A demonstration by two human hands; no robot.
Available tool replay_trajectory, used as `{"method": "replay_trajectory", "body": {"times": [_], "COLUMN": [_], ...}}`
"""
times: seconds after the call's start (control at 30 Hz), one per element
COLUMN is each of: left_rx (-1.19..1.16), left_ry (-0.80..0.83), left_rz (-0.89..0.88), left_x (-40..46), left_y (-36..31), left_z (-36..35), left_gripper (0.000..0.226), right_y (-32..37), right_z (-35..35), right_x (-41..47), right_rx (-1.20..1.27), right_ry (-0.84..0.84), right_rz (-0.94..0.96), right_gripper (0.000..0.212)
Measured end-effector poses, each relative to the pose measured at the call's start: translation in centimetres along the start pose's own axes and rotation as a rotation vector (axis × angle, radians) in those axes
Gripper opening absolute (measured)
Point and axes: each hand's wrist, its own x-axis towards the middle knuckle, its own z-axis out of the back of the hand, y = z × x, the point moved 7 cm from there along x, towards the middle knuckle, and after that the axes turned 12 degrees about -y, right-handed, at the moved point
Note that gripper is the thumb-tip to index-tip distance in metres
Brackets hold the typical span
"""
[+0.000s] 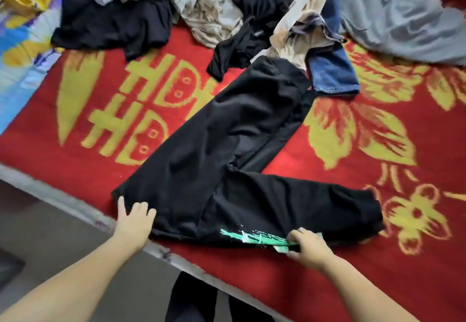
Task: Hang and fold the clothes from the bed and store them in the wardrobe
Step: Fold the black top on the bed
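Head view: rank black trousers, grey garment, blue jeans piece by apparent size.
1. black trousers, spread out and nearest the camera
2. grey garment, cut off by the frame edge, so its true extent is unsure
3. blue jeans piece, partly buried under other clothes

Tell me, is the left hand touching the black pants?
Touching. In the head view the left hand lies with straight fingers flat on the corner of the black pants near the bed's edge.
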Motion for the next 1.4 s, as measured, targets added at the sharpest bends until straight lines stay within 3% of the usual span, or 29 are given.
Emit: {"method": "replay_trajectory", "body": {"times": [0.07,0.13,0.17,0.23,0.33,0.37,0.43,0.53,0.6,0.7,0.9,1.0,1.1,1.13,1.17,1.23,1.4], "left_rx": [-0.032,-0.131,-0.200,-0.302,-0.341,-0.312,-0.247,-0.237,-0.245,-0.428,-1.146,-1.499,-1.820,-1.852,-1.837,-1.740,-1.316], "left_ry": [-0.130,-0.386,-0.415,-0.365,-0.069,0.017,0.004,-0.061,-0.086,0.021,0.158,0.267,0.427,0.449,0.448,0.386,-0.056], "left_rz": [-0.108,-0.343,-0.427,-0.499,-0.404,-0.359,-0.308,-0.307,-0.353,-0.391,-0.129,0.123,0.399,0.453,0.485,0.531,0.606], "left_x": [0.1,-0.3,-0.7,-0.6,0.8,1.2,1.9,1.9,1.8,1.8,2.2,3.4,5.1,5.9,6.5,7.2,7.8], "left_y": [-4.7,-11.3,-14.7,-20.4,-26.8,-27.7,-28.9,-28.4,-27.6,-26.7,-23.9,-19.5,-15.9,-14.9,-13.9,-11.8,-2.5], "left_z": [2.4,6.3,7.5,9.0,6.8,5.9,5.1,4.4,4.0,4.8,9.2,9.3,8.1,7.6,7.1,5.7,2.9], "left_gripper": [0.066,0.068,0.069,0.077,0.094,0.094,0.095,0.095,0.093,0.088,0.059,0.040,0.032,0.029,0.026,0.024,0.041], "right_y": [-2.5,-6.7,-9.2,-13.7,-19.3,-20.1,-20.3,-19.1,-18.9,-19.9,-17.2,-11.0,-3.1,-0.2,2.3,6.4,13.7], "right_z": [2.1,5.2,6.4,7.4,6.1,5.3,3.7,3.0,3.6,6.6,17.0,24.3,30.2,31.0,30.6,27.9,13.7], "right_x": [-0.5,-1.5,-2.4,-3.6,-4.1,-3.8,-2.4,-0.4,0.0,-0.5,0.4,4.5,10.0,11.8,13.4,15.0,12.5], "right_rx": [0.249,0.407,0.454,0.513,0.649,0.798,1.189,1.486,1.544,1.644,1.747,1.763,1.855,1.826,1.738,1.416,0.373], "right_ry": [-0.131,-0.408,-0.530,-0.650,-0.605,-0.577,-0.522,-0.422,-0.479,-0.670,-0.763,-0.813,-0.779,-0.719,-0.649,-0.554,-0.315], "right_rz": [-0.148,-0.372,-0.498,-0.722,-1.013,-1.077,-1.134,-1.068,-1.021,-1.000,-0.832,-0.694,-0.389,-0.299,-0.271,-0.277,0.063], "right_gripper": [0.018,0.016,0.020,0.035,0.067,0.074,0.069,0.027,0.008,0.015,0.011,0.017,0.008,0.012,0.031,0.057,0.071]}}
